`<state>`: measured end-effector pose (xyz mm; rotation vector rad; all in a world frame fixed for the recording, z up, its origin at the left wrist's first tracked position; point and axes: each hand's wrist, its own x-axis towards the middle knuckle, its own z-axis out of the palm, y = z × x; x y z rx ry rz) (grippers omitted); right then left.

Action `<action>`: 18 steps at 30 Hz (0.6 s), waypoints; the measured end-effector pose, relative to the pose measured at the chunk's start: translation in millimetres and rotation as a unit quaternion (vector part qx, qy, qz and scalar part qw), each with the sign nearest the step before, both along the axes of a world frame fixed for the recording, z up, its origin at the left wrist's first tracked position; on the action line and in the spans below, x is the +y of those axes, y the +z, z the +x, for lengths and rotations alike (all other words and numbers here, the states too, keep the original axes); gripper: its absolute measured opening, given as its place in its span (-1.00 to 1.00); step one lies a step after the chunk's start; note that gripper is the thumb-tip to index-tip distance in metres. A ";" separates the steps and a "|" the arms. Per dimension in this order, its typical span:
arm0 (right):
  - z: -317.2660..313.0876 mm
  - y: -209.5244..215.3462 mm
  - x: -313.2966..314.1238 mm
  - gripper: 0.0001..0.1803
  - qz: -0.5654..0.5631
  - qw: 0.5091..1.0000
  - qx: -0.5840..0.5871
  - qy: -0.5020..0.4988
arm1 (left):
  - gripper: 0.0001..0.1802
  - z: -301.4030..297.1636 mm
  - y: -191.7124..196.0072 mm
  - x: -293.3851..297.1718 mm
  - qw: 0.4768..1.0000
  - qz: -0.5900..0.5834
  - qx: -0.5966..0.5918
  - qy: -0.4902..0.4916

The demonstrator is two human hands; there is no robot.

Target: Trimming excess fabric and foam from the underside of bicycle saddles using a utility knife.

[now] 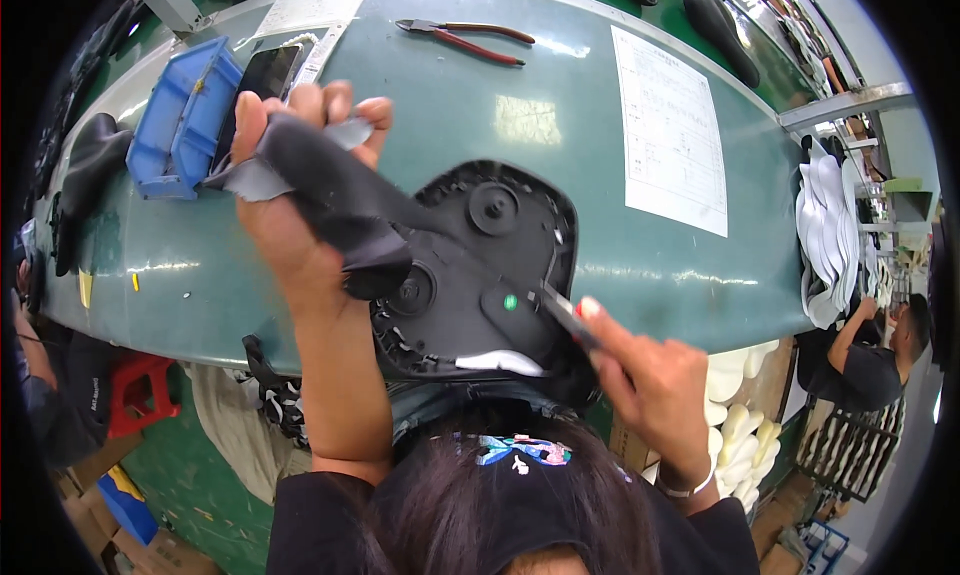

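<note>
A black moulded saddle base lies underside up at the table's front edge, with two round mounts and a green dot on it. My left hand is raised left of it, closed round a bunched black cover material with grey backing, which stretches toward the base. My right hand grips a slim metal-bladed tool, its exact kind blurred. The tool's tip reaches the right side of the base. A white strip shows along the base's near edge.
Red-handled cutting pliers lie farther back on the green table. A blue bin and a phone are at left, a printed sheet at right. Pale foam pieces lie below; another person works at far right.
</note>
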<state>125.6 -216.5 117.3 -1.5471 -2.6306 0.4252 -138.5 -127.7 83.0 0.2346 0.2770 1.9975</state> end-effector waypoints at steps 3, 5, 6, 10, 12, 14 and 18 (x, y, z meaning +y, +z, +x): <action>-2.7 -0.6 30.4 -0.44 0.058 0.998 -0.027 0.003 | -0.49 15.8 5.6 6.2 0.989 -0.036 0.080 -0.116; -6.2 -5.6 25.2 -0.44 0.089 0.995 -0.037 0.008 | -0.42 -9.2 -18.9 14.0 0.974 0.064 0.090 -0.198; -9.2 -9.1 16.5 -0.44 0.099 0.994 -0.056 0.003 | -0.44 -22.2 -23.9 14.9 0.984 0.090 0.105 -0.114; 8.7 -21.2 -14.4 -0.43 0.087 0.996 -0.024 0.009 | -0.51 -85.6 5.1 -11.7 0.969 0.015 0.116 0.215; 29.6 -26.8 -5.6 -0.43 0.061 0.996 0.063 0.014 | -0.52 -91.2 18.7 -26.6 0.942 0.029 0.324 0.078; 32.2 -31.2 12.0 -0.48 0.091 0.985 0.142 -0.014 | -0.59 -72.2 19.9 -50.8 0.789 0.036 0.611 -0.048; 11.1 -43.5 48.5 -0.67 0.079 0.945 0.315 -0.033 | -0.47 -79.6 36.6 -64.0 0.338 0.072 0.933 -0.101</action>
